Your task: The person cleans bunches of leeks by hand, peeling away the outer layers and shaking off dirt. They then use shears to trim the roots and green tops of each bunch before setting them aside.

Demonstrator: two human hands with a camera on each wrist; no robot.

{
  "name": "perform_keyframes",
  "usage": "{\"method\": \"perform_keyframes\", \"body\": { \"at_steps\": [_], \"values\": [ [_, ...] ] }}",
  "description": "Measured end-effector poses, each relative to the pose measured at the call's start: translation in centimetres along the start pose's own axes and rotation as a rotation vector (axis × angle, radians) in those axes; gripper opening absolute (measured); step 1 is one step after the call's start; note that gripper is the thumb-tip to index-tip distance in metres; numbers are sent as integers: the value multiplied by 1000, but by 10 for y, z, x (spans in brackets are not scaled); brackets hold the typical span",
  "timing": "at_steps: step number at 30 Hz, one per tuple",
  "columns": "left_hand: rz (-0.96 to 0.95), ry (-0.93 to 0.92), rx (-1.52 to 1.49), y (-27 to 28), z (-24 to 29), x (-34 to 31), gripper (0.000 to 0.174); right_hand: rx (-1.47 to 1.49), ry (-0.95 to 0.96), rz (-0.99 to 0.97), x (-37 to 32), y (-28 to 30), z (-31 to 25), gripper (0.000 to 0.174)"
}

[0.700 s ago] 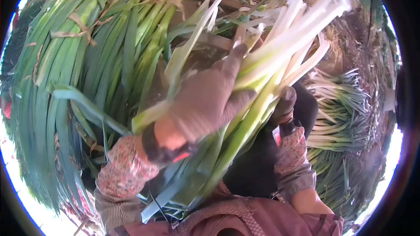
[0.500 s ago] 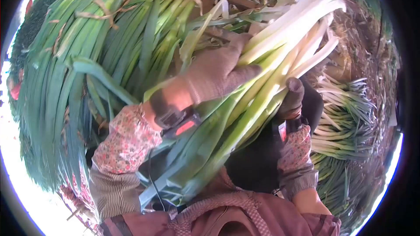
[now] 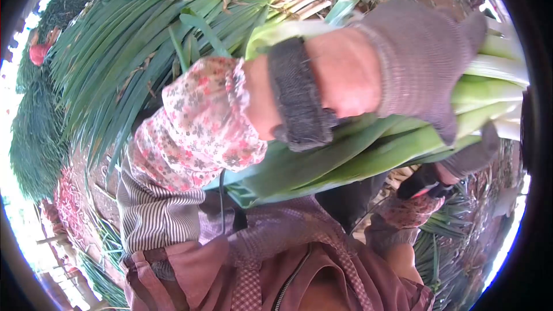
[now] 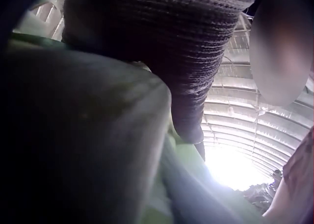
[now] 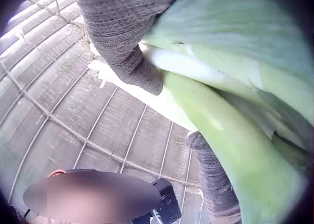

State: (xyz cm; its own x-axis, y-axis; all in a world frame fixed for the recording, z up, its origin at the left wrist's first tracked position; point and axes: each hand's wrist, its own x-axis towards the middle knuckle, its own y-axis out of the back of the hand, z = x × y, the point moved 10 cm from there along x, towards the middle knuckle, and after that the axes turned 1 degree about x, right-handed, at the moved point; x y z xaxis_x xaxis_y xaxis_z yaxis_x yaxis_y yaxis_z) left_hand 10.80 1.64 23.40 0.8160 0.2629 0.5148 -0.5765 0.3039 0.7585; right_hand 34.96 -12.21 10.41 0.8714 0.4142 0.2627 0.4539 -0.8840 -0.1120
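Gathered leeks (image 3: 489, 93), centre to right edge: the left hand (image 3: 423, 63) grasps them from above, the right hand (image 3: 472, 155) grips their lower side. The step appears to be a two-handed hold, calling for even support.

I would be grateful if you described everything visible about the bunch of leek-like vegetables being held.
The bunch is made of long, thick, smooth-looking stalks, pale at one end and passing through light green into broad, flat, darker green leaves. It lies slanted across the front of the maroon jacket, pale ends to the person's right. The gloved left hand grips it from above; the gloved right hand holds its nearer side.
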Motion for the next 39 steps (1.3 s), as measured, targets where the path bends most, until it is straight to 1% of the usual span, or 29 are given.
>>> {"method": "perform_keyframes", "body": {
  "at_steps": [1,4,5,6,7,8,9,12,13,14,15,16,17,18,19,20,22,23,26,27,29,31,32,33,35,36,37,38,39],
  "values": [
    [44,-34,21,8,6,1,95,26,-5,-4,-3,1,-6,73],
    [96,-13,3,8,10,-7,98,169,33,-4,-13,-1,-22,66],
    [152,-19,-13,-1,3,-14,101,243,70,-4,-21,-12,-21,64],
    [167,-11,-22,-9,-4,-20,109,316,107,-7,-29,-23,-20,62],
    [182,-4,-30,-17,-11,-25,117,343,124,-189,-31,-42,-5,56],
    [117,117,9,-28,-28,-33,128,367,116,-271,-34,-56,4,52],
    [115,123,-15,-36,-40,-38,137,389,105,-353,-37,-70,14,48],
    [151,121,0,-42,-62,-42,138,470,-14,-308,-46,-87,28,43],
    [174,79,17,-39,-62,-37,136,491,-55,-290,-49,-95,31,41],
    [196,12,52,-29,-37,-31,135,531,-31,-270,-55,-99,15,46],
    [218,-21,50,-28,-38,-30,135,570,-6,-252,-60,-104,-1,50],
    [212,-25,58,-24,-33,-30,131,609,19,-233,-67,-108,-16,55],
    [212,-33,77,-14,-20,-27,128,711,48,-270,-70,-115,-29,59],
    [211,-35,96,-3,-5,-24,124,778,42,-280,-70,-115,-38,63],
    [220,-17,176,8,8,-20,116,845,34,-290,-71,-115,-46,68],
    [187,-4,211,19,21,-15,113,912,27,-300,-71,-116,-55,72],
    [120,25,261,39,53,-1,107,991,70,-334,-57,-108,-70,69],
    [94,39,357,50,70,3,94,1057,89,-377,-56,-110,-81,67],
    [92,-61,563,76,110,13,86,1226,225,-407,-59,-121,-121,67],
    [152,-149,632,86,129,12,74,1245,241,-349,-60,-123,-125,67],
    [67,-262,677,91,146,25,69,1407,151,-406,-52,-142,-128,62],
    [-26,-230,787,94,160,22,67,1447,65,-458,-65,-155,-134,50],
    [-74,-218,840,95,167,20,66,1449,23,-466,-68,-162,-127,46],
    [-123,-141,938,96,170,12,67,1450,-18,-468,-73,-174,-111,42],
    [-129,-60,1045,99,166,-6,75,1391,-94,-514,-100,-189,-94,34],
    [-70,-189,1040,94,152,-18,86,1292,-121,-559,-118,-194,-82,32],
    [-78,-154,1018,91,134,-33,88,1130,-126,-618,-136,-198,-64,31],
    [-86,-119,993,84,120,-51,91,859,-53,-672,-152,-201,-45,29],
    [-145,87,849,76,91,-67,94,740,-79,-725,-166,-203,-20,27]
  ]
}}
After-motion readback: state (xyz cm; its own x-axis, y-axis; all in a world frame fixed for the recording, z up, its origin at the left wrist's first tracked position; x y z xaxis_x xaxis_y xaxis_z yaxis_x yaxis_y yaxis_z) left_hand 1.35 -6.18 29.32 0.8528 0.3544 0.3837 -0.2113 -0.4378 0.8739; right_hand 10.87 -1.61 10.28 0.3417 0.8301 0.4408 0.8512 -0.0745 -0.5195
